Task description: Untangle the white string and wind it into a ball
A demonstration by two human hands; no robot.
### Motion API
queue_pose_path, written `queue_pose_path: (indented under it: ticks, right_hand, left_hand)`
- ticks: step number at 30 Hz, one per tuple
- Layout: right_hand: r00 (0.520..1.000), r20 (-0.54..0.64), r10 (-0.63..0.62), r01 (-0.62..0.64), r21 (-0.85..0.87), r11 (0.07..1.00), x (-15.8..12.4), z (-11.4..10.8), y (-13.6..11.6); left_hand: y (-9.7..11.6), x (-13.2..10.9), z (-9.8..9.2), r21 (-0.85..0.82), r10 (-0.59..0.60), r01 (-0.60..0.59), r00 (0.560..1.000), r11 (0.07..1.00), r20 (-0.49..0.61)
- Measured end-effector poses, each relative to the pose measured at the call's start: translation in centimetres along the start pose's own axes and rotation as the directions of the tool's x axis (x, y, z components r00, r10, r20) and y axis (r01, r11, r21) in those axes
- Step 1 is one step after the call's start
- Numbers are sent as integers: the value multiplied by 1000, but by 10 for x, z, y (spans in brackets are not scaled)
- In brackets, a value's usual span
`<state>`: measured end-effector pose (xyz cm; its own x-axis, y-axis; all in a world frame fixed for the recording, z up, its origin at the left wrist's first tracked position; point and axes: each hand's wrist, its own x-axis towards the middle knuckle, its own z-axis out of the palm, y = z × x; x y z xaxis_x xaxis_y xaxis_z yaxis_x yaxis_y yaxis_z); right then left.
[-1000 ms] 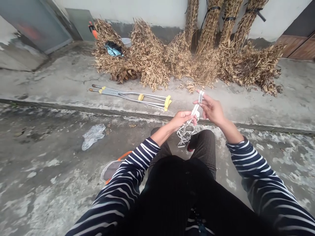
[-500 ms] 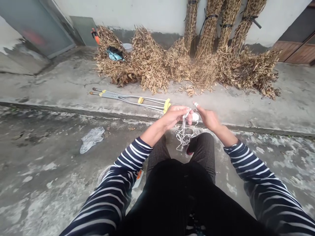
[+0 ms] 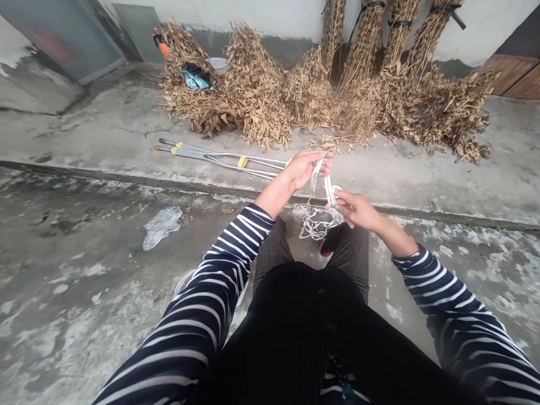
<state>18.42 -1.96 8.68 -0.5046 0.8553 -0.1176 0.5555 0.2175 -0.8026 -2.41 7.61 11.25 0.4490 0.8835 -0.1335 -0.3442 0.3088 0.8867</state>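
My left hand (image 3: 302, 170) is raised in front of my knees, its fingers closed on a narrow white band (image 3: 328, 190) that drapes over them. Lower and to the right, my right hand (image 3: 356, 209) pinches the same band, where a small white wad shows at its fingertips. Between the two hands the band runs as flat strips. Below them hangs a loose tangle (image 3: 316, 226) of thin white strands, partly in front of my shoe. Whether the band is elastic or plain tape, I cannot tell.
A pair of crutches (image 3: 202, 155) with yellow pads lies on the raised concrete ledge. Dried plant stalks (image 3: 261, 101) are heaped along the wall, with tied bundles (image 3: 365, 45) standing behind. A crumpled clear plastic bag (image 3: 162, 226) lies on the lower ground, left.
My left hand has risen. My right hand has come down and inward and now pinches the band, which stretches between both hands. The camera view has shifted slightly.
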Motion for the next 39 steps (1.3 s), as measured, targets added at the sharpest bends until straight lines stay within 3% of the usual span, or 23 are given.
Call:
queue_pose_path:
  ticks: [5,9,12,17,23,28,33,35,36,39]
  right_hand:
    - [990,133,43,-80,291,953,1,-3,3]
    - [988,130,80,-117,304,945,3,-3,6]
    - [989,141,49,-92,315,944,1,-1,2]
    - [981,194,0,-79,400,913,-6,-2,-5]
    - [979,201,-31,-67,463,884,-8,-1,-13]
    - [995,94,-28,-25,518,855,-8,4,-19]
    - [995,40,-96,52,605,794,-12,-5,-22]
    - [995,22,-97,63,620,782,-13,-11,-22]
    - [995,10,-95,68,624,779,-13,-13,-22]
    - [996,-23,-83,78,634,770,-10,-20,-21]
  left_hand:
    - [6,-8,4,24,21,-21,1000,999,20]
    - [23,-20,19,85,68,-73,995,994,68]
    - [29,-14,18,82,72,-76,996,994,45]
    - [18,2,5,57,34,-32,998,998,-44]
    - [5,9,8,59,-13,14,1000,998,-28]
    - [-16,24,-18,52,-31,29,998,998,50]
    - [-37,38,-53,192,-218,185,961,964,170]
    - [-44,43,-59,351,-243,202,967,915,79]
    - [-47,45,-60,435,-199,182,980,882,-7]
    - [-55,43,-55,589,102,48,970,807,-219]
